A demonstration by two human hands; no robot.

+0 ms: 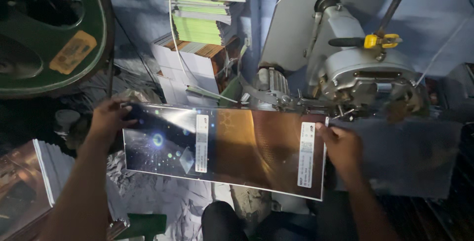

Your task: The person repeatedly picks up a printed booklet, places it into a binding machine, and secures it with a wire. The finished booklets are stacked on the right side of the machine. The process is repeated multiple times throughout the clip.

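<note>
I hold a wide glossy printed sheet [232, 147], dark at its left and orange-brown at its right, flat in front of me. My left hand [106, 120] grips its upper left corner. My right hand [341, 148] grips its right edge beside a white label strip. The sheet's far edge lies just under the head of a grey metal machine [365, 73].
A stack of green and white printed sheets [200, 26] stands behind the sheet. A large dark green wheel [54, 34] fills the upper left. Another pile of printed sheets [29, 182] sits at lower left. Paper trimmings [163, 201] cover the floor. A yellow-tipped lever [377, 41] juts from the machine.
</note>
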